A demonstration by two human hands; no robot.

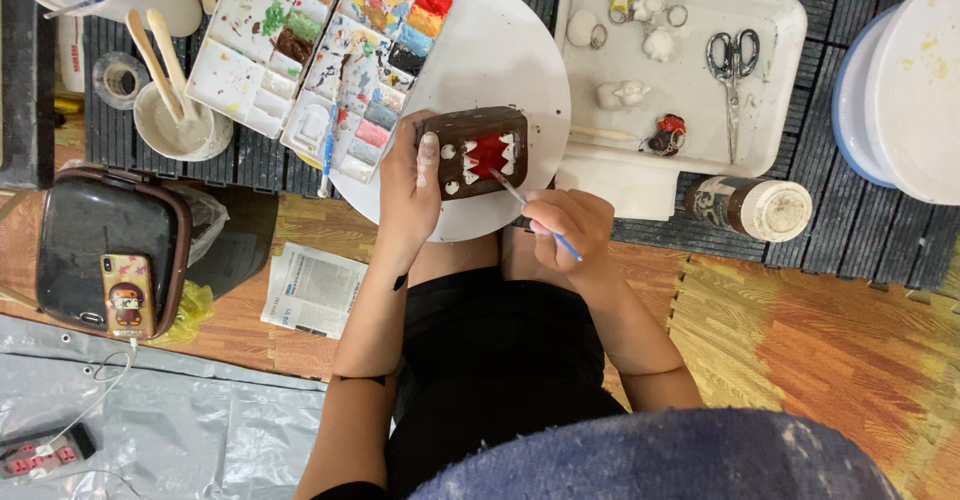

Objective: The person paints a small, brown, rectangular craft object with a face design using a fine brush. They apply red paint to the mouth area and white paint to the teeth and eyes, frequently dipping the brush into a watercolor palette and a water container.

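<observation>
Lay on the round white turntable point(500, 50), a brown rectangular clay figure point(474, 151) with a red mouth and white zigzag teeth, long axis running left to right, slightly tilted, painted face turned up toward the camera. Gripped at its left end by the left hand point(408, 195), thumb pressed on the top face beside 2 small white eyes, other fingers curled under and hidden. Pinched in the right hand point(567, 225), fingers closed narrowly around it, a thin blue-handled paintbrush point(530, 212), slanting from near right up to far left, tip touching the figure's lower right edge by the teeth. Sat just beside the figure's right end, that hand, not touching the clay itself. Stood to the far left, partly over the turntable, an open white paint palette point(330, 50) with many coloured wells. Rested to the right, a white rectangular tray point(780, 20) holding steel scissors point(733, 70) and small white figurines too small to make out. Cut off at the right edge, a white and blue basin point(900, 90).
</observation>
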